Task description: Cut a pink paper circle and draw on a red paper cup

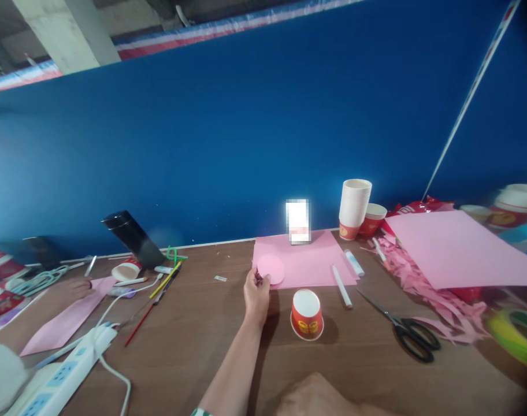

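Note:
My left hand (pixel 257 294) pinches the lower edge of a round pink paper disc (pixel 271 269) between thumb and fingers. Behind the disc lies a larger pink paper sheet (pixel 311 263). My right hand (pixel 313 398) is low at the bottom edge, blurred, with its fingers hidden. Between the hands and the sheet, a red and white paper cup (pixel 307 315) stands upside down, touched by neither hand. A white marker (pixel 342 286) and a glue stick (pixel 354 263) lie to the right of the cup. Black-handled scissors (pixel 413 338) rest farther right, their blades slightly apart.
Stacked paper cups (pixel 354 208) stand by the blue partition (pixel 246 133). Pink paper scraps (pixel 423 277) and another pink sheet (pixel 467 248) lie right, near green tape (pixel 512 335). Left are a power strip (pixel 68 375), pencils (pixel 166 280), a black bottle (pixel 133 237) and another person's hand (pixel 75 289).

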The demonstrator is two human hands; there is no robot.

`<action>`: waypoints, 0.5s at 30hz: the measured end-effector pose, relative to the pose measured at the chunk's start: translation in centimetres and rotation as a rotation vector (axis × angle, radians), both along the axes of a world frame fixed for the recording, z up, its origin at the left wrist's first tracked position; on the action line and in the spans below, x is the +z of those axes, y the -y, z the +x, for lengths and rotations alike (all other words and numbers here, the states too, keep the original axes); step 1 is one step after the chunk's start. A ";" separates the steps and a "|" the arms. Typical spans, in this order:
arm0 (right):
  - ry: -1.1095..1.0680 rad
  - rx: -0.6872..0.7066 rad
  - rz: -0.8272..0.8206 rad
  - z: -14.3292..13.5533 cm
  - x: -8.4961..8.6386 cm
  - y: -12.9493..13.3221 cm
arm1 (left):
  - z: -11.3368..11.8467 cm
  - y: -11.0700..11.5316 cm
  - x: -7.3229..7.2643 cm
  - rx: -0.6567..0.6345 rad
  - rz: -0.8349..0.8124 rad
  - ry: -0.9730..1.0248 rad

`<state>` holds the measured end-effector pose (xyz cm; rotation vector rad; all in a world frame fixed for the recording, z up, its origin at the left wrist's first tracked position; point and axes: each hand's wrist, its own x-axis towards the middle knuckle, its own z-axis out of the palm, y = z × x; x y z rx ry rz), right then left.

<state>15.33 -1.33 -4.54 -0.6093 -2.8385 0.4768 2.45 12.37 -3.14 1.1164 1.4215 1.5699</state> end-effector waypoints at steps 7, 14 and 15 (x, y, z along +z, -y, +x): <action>0.021 -0.014 0.028 -0.1 -0.1 0.0 | -0.3 -0.3 -0.8 -0.011 -0.009 -0.111; 0.033 -0.008 -0.009 -0.3 0.3 -0.1 | -0.2 0.1 -0.1 0.016 0.027 -0.320; 0.035 0.010 -0.016 -0.2 0.4 -0.2 | -0.1 0.3 0.1 0.017 0.027 -0.365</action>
